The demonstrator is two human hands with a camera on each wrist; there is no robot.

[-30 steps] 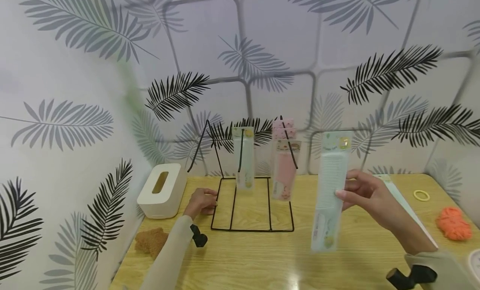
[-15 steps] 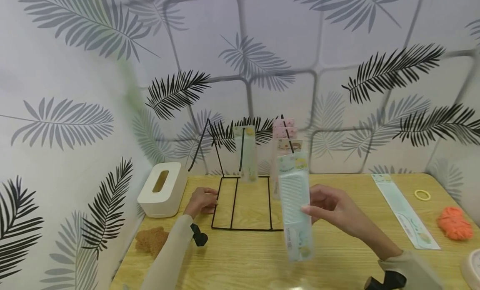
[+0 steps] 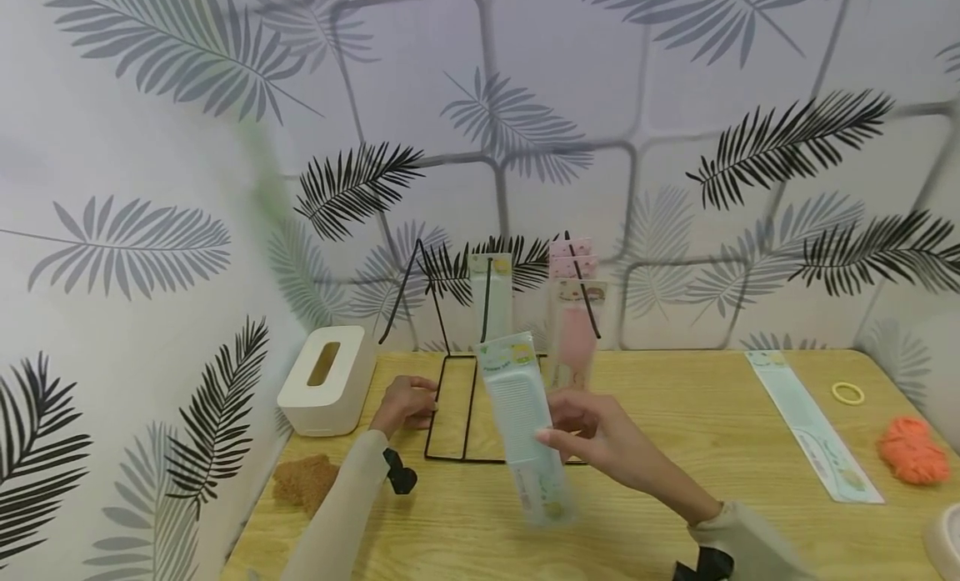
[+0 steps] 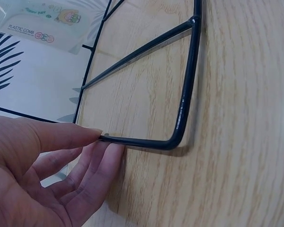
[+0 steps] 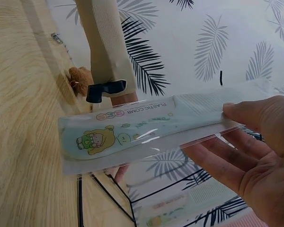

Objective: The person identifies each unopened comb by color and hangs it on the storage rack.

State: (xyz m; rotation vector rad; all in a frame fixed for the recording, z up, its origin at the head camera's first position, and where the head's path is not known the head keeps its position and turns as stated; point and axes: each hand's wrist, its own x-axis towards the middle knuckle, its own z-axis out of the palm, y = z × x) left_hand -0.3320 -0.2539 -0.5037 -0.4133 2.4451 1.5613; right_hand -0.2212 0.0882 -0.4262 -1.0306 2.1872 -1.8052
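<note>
Head view: the packaged comb (image 3: 525, 427) is a long, pale green piece in a clear sleeve with a printed header card, held upright and slightly tilted in the air above the worktop (image 3: 645, 514), just in front of the black wire rack (image 3: 487, 381). The right hand (image 3: 592, 435) pinches it at mid-length, thumb on the near face and fingers behind. Two further packaged combs hang on the rack, one pale green (image 3: 491, 293) and one pink (image 3: 573, 323). A cream tissue box (image 3: 326, 381) stands to the left, a brown fuzzy item (image 3: 303, 481) near the front-left edge; a flat green packet (image 3: 813, 427), a yellow ring (image 3: 847, 393) and an orange bundle (image 3: 911, 450) lie well apart on the right. The left hand (image 3: 405, 402) rests at the rack's base.

Left wrist view: the left hand (image 4: 47, 175) pinches the rack's base wire (image 4: 180, 118) near a rounded corner — thumb above, fingers (image 4: 92, 184) below.

Right wrist view: the comb's sleeve (image 5: 142, 135) reads "PLASTIC COMB" and bears a cartoon figure; the right hand (image 5: 255, 151) holds one end — fingers spread beneath, thumb on top.
</note>
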